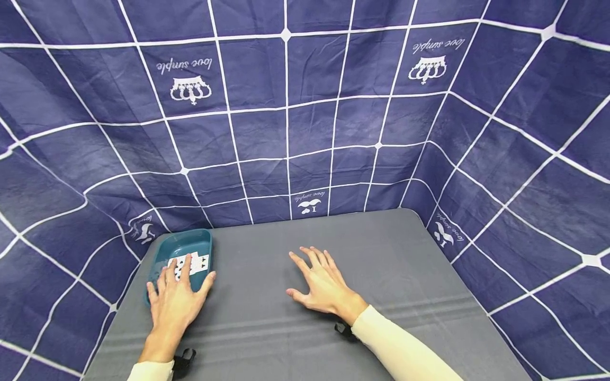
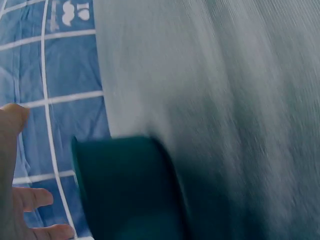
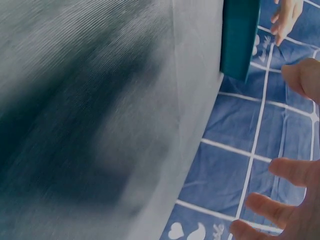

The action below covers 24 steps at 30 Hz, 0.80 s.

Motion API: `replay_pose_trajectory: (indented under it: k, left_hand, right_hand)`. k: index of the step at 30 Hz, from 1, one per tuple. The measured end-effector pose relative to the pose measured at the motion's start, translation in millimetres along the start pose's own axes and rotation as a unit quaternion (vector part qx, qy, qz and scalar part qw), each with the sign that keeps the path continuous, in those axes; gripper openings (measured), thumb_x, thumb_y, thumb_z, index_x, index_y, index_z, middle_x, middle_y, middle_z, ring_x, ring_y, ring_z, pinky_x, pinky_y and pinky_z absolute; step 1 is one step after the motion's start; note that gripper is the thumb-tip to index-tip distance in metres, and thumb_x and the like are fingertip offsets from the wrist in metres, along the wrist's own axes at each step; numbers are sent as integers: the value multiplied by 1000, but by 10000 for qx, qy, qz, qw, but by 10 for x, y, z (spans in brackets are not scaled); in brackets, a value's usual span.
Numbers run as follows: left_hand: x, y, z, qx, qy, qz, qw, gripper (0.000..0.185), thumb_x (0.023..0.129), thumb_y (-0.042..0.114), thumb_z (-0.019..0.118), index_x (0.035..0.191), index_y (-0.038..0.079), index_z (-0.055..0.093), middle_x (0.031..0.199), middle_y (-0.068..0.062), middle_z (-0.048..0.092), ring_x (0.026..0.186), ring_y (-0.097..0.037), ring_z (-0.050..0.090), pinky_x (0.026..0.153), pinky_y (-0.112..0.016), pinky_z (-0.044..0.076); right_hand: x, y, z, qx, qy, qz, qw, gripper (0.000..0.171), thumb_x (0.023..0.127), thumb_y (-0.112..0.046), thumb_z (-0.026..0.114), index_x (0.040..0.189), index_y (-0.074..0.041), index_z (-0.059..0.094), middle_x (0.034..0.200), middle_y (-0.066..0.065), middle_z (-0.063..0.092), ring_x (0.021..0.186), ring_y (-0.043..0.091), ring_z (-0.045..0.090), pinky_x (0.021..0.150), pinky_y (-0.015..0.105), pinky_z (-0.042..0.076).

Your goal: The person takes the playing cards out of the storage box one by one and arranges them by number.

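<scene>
Teal tray (image 1: 164, 253) sits at the far-left corner of the grey table (image 1: 381, 275); I take it as my landmark. Its long axis runs away from me, slightly tilted toward the backdrop. A playing card (image 1: 197, 263) lies flat inside it, long side across the tray, pips showing; I cannot read its rank.

My left hand (image 1: 175, 296) is over the tray's near end, fingers straight and spread, fingertips (image 1: 185, 260) reaching onto the card; whether they press it or only hover I cannot tell. Thumb lies out past the tray's right rim.

My right hand (image 1: 320, 283) is well to the right of the tray, palm down above bare table, fingers fanned and relaxed, holding nothing. Left is clearly the nearer hand.

Nothing stands between either hand and the tray. Blue checked cloth (image 1: 286, 132) rises just behind and left of it. Wrist views are blurred; they show only the tray's side wall (image 2: 125, 185).
</scene>
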<state>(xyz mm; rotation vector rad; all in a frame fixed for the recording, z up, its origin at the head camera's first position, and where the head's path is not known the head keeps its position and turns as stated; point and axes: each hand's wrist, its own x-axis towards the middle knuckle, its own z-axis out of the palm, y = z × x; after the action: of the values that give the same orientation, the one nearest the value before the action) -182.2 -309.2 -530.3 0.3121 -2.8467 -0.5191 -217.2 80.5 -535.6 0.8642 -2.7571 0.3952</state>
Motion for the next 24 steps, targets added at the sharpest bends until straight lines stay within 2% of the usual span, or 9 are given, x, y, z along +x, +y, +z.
replay_pose_trajectory:
  k: [6,9,13,16,20,24]
  left_hand:
    - [50,-286,-34,-183,-119,-569,9981,96,114,70,57,183,9,30,184,-39,27,168,-68,24,134,-89,12]
    - [68,-411,-36,-288,-123,-800,9963,93,116,63,57,184,7,28,183,-42,24,165,-70,26,129,-89,25]
    - [79,-531,-36,-616,56,-1050,9925,88,116,47,62,184,4,25,183,-44,21,162,-73,28,119,-90,38]
    - [79,-595,-35,-943,230,-1177,9883,87,115,32,62,183,-2,20,178,-49,22,160,-75,29,124,-87,36]
    - [43,-676,-12,-1121,240,-1212,9860,83,111,13,51,179,-15,13,166,-56,30,154,-76,35,128,-81,33]
    - [1,-703,22,-1178,135,-1204,9856,82,105,6,45,177,-19,13,161,-59,32,150,-77,36,126,-81,34]
  right_hand:
    - [144,-139,46,-15,-148,-193,9997,91,106,-72,70,181,-28,43,181,12,49,168,42,50,137,70,40]
    - [217,-207,60,-1,-198,-284,9994,90,107,-71,69,181,-28,43,181,12,49,168,41,50,137,68,40]
    - [293,-300,61,-29,-259,-363,9990,89,108,-72,68,182,-31,40,182,10,48,169,38,49,139,65,40]
    - [343,-363,59,-53,-292,-434,9986,88,108,-72,67,183,-33,39,182,9,48,170,36,49,139,63,40]
    - [381,-439,79,-128,-329,-560,9978,86,109,-72,66,182,-34,40,182,6,48,169,34,50,139,62,40]
    - [383,-496,120,-246,-351,-663,9969,84,109,-71,66,181,-34,41,181,6,49,168,34,51,138,61,42]
